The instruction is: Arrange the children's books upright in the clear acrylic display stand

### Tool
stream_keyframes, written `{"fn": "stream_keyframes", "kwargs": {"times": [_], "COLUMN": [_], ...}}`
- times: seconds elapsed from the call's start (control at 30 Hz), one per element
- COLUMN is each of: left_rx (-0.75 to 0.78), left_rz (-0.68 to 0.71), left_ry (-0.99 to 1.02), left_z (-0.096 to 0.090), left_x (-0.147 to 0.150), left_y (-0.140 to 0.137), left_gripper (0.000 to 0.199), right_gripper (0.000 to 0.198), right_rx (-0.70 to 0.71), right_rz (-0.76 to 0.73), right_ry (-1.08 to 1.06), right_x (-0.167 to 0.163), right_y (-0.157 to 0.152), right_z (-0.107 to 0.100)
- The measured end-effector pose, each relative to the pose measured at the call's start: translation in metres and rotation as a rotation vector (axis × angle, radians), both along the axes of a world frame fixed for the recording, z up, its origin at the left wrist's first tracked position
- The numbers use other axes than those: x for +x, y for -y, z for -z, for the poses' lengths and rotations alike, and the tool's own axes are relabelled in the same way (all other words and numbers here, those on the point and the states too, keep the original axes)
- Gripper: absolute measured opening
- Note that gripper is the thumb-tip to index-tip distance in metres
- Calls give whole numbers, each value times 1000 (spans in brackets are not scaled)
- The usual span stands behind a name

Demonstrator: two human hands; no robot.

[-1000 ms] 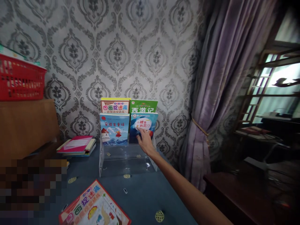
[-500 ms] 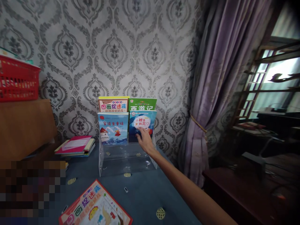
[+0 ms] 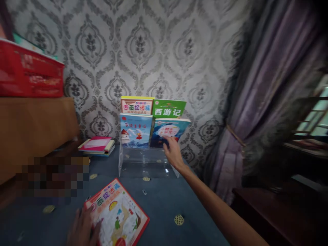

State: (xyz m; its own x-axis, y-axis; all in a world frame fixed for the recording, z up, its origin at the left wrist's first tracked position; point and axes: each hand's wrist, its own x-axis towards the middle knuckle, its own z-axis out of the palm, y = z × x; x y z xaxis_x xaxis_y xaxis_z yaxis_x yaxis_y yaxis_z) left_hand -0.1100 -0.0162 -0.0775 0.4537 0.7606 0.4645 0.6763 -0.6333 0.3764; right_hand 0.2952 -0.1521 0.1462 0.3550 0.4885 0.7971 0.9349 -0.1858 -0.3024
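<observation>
The dark-blue book (image 3: 167,127) is seemingly being settled by the half-open, ungrasping right hand (image 3: 174,153); the red-bordered book (image 3: 123,217) probably must be gripped next, the blurred left hand's (image 3: 83,228) hold being indiscernible.

We stretch our bare right forearm (image 3: 217,205) in from the lower right corner, slanting up and away from us toward the middle of the view. Our right wrist (image 3: 182,167) runs nearly in line with it, bending slightly. At its end, our right hand (image 3: 174,153) shows its back and thumb side; the index finger (image 3: 169,139) points leftward, and the thumb (image 3: 166,149) sits below it with a small gap between them. We cannot tell how the other fingers curl. Our left hand (image 3: 82,229) enters low at the left, blurred, its fingers extended and its thumb held apart from them.
</observation>
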Motion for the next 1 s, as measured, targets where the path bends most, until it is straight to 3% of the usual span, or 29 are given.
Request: {"fn": "stream_keyframes", "kwargs": {"times": [0.1, 0.17, 0.33, 0.47, 0.57, 0.7, 0.87, 1.0], "left_rx": [-141, -150, -105, -57, -66, -93, -153, -374], "left_rz": [17, -23, -22, -4, -5, -11, 26, 139], "left_ry": [-50, -22, 13, -2, -27, -50, 89, 393], "left_z": [-12, -18, -22, -20, -21, -21, -21, -35], "left_x": [1, 1, 1, 0, 0, 0, -1, 6], "left_y": [3, 6, 11, 9, 8, 10, 7, 0], "left_gripper": [52, 53, 52, 50, 52, 54, 53, 50], "right_gripper": [37, 35, 35, 42, 42, 45, 45, 46], "right_rx": [26, -26, -426, -649, -787, -827, -746, -577], "right_rz": [-57, -140, -559, -720, -687, -499, -378, -365], "right_ry": [-16, -58, -147, -107, -71, -122, -169, -259], "right_x": [-11, -32, -133, -201, -219, -212, -202, -203], "right_y": [3, 3, -8, -42, -73, -95, -77, -53], "right_z": [15, 36, 105, 131, 129, 125, 147, 172]}}
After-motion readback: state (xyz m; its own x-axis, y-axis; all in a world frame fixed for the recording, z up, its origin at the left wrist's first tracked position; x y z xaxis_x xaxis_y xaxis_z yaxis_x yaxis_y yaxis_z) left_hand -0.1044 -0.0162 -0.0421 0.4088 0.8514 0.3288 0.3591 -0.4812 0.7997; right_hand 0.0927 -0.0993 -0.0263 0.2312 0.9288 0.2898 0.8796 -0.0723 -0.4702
